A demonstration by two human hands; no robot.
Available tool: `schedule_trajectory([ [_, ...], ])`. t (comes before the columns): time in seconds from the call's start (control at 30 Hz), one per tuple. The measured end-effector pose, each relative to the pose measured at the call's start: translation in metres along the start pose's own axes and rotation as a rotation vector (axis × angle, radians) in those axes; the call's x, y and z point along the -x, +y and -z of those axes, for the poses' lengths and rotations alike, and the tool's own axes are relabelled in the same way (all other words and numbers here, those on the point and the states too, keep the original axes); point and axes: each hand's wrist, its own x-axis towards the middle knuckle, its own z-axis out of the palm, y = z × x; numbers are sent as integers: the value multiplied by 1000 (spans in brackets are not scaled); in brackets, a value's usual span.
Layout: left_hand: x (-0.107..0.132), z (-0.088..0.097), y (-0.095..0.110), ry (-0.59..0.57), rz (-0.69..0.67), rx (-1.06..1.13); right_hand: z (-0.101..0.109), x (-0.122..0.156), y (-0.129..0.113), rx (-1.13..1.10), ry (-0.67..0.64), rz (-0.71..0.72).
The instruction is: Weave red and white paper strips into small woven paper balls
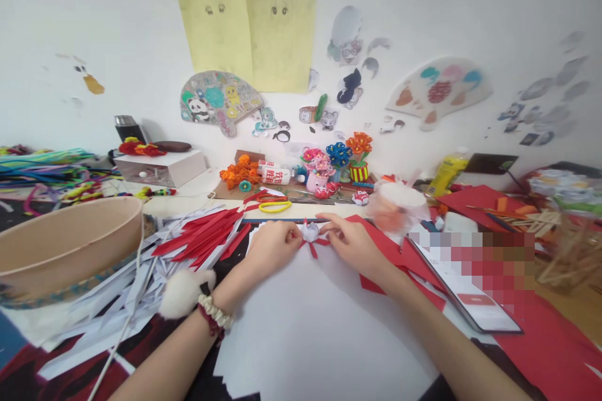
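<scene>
Left fingers: thumb and forefinger of the left hand (275, 249) pinched together on the left side of the folded paper piece (311, 233).
Right fingers: the right hand (357, 245) is partly curled, forefinger stretched out above the piece, the other fingertips at its right red tip; whether they grip it, I cannot tell.
Paper piece: white in the middle with red points, between the two hands, over the far end of the white sheets (324, 326).
Room: widest over those sheets, between the forearms; their left edge is uneven and stepped.
Left side: red strips (202, 232) and white strips (117, 301) fan out near the left forearm, with a tan basin (108, 244) beyond.
Right side: red sheets (376, 257) reach under the right forearm; a slim screen device (484, 313) lies slanted beside them.
Far side: yellow-handled scissors (275, 205) just past the hands, then paper flowers (320, 163).
Writing: bold red Chinese characters on a white bottle (273, 175), turned and hard to read; the device's text is masked or too small.
</scene>
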Motion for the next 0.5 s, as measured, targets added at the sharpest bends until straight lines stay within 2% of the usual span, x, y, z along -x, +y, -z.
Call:
schedule_trajectory([
  [0.13,0,3,0,-31,-32,23,-1,1,-1,-32,-54,3],
  [0.3,-1,8,0,-88,-97,71,-6,-1,8,13,-55,56],
  [0.43,-2,10,-5,109,-74,-18,-12,-4,13,22,-44,70],
  [0.5,-2,8,-6,140,-115,-49,-14,-4,14,17,-44,89],
])
